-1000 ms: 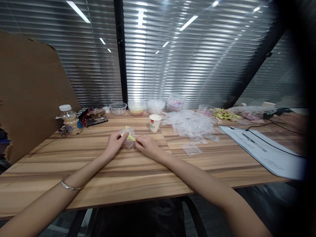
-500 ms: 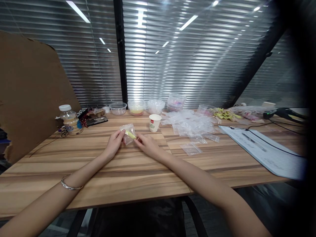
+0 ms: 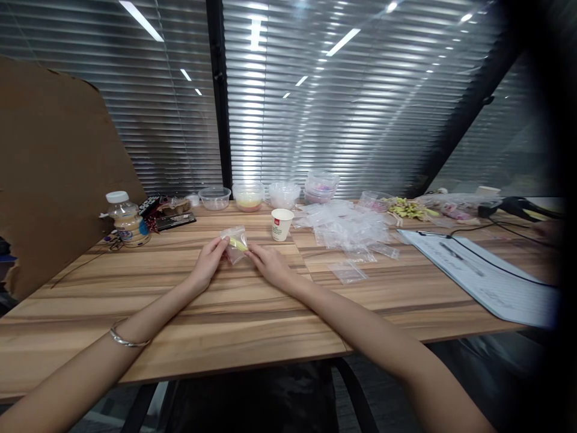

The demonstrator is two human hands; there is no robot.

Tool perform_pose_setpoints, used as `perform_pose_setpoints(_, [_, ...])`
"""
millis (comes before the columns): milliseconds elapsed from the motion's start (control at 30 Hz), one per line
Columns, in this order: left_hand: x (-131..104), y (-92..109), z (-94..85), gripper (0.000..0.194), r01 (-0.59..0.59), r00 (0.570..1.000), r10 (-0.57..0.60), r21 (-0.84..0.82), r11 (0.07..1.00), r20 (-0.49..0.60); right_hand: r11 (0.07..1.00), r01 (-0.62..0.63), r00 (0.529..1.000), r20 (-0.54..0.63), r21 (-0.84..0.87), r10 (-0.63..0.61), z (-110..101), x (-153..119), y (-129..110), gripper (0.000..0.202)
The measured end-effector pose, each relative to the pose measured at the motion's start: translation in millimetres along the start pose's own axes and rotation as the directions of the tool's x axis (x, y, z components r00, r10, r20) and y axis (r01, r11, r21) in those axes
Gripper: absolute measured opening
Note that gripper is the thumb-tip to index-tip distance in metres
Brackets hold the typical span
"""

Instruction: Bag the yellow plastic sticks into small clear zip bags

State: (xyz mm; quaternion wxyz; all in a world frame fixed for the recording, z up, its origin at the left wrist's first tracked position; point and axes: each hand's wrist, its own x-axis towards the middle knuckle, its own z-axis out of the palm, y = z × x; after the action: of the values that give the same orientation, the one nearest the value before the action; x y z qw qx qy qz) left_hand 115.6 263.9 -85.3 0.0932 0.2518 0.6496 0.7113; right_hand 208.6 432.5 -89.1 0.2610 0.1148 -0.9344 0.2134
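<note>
My left hand point(image 3: 210, 260) is closed on the left side of a small clear zip bag point(image 3: 237, 255), held just above the wooden table. A slim yellow-green strip point(image 3: 237, 243) lies slantwise at the bag; I cannot tell how much of it is inside. My right hand point(image 3: 270, 264) pinches the strip's right end, fingertips beside the bag. A white paper cup point(image 3: 282, 225) stands behind my right hand. Farther right lie a heap of empty clear zip bags point(image 3: 347, 228) and a single zip bag point(image 3: 348, 272).
Clear plastic bowls point(image 3: 249, 197) line the back edge. At left stand a bottle point(image 3: 127, 222) and a cardboard sheet point(image 3: 58, 168). A yellow-green bundle point(image 3: 408, 208), cables and a clipboard point(image 3: 478, 276) with a pen lie right. A blurred shape like another person's hand point(image 3: 546, 249) shows at the right edge.
The right fingertips and the strip have shifted slightly, and the strip lies a little flatter. A blurred shape has come in at the right edge. The left hand stays nearly still.
</note>
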Motion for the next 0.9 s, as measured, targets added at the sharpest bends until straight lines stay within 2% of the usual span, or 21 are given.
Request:
perform_pose_setpoints(167, [0.0, 1.7, 0.2, 0.036, -0.039, 0.999, 0.036, -0.093, 0.995, -0.031, 1.000, -0.017, 1.000, -0.014, -0.016, 0.017, 2.9, -0.1, 3.6, 0.028])
perform_pose_setpoints(367, [4.2, -2.6, -5.7, 0.040, -0.096, 0.992, 0.092, -0.039, 0.995, -0.083, 1.000, 0.008, 1.000, 0.015, 0.014, -0.008, 0.9, -1.4, 0.5, 0.028])
perform_pose_setpoints(500, [5.4, -4.3, -8.0, 0.040, -0.114, 0.986, 0.116, 0.020, 0.993, -0.122, 0.989, -0.043, 0.999, 0.031, 0.141, 0.039, -3.2, -0.5, -3.8, 0.031])
perform_pose_setpoints(700, [6.5, -6.2, -10.6, 0.038, -0.094, 0.984, 0.099, 0.045, 0.995, -0.151, 0.926, -0.139, 0.990, 0.045, 0.352, 0.131, -3.2, 2.9, -0.3, 0.033])
perform_pose_setpoints(833, [8.5, -9.9, -12.2, 0.040, -0.100, 0.989, 0.109, 0.089, 0.991, -0.105, 0.858, -0.198, 0.978, 0.040, 0.473, 0.203, 1.8, 4.6, 6.9, 0.031])
perform_pose_setpoints(900, [10.2, -13.2, -13.5, 0.041, -0.113, 0.991, 0.123, 0.163, 0.980, -0.055, 0.807, -0.227, 0.964, 0.004, 0.546, 0.268, 4.6, 5.9, 11.7, 0.032])
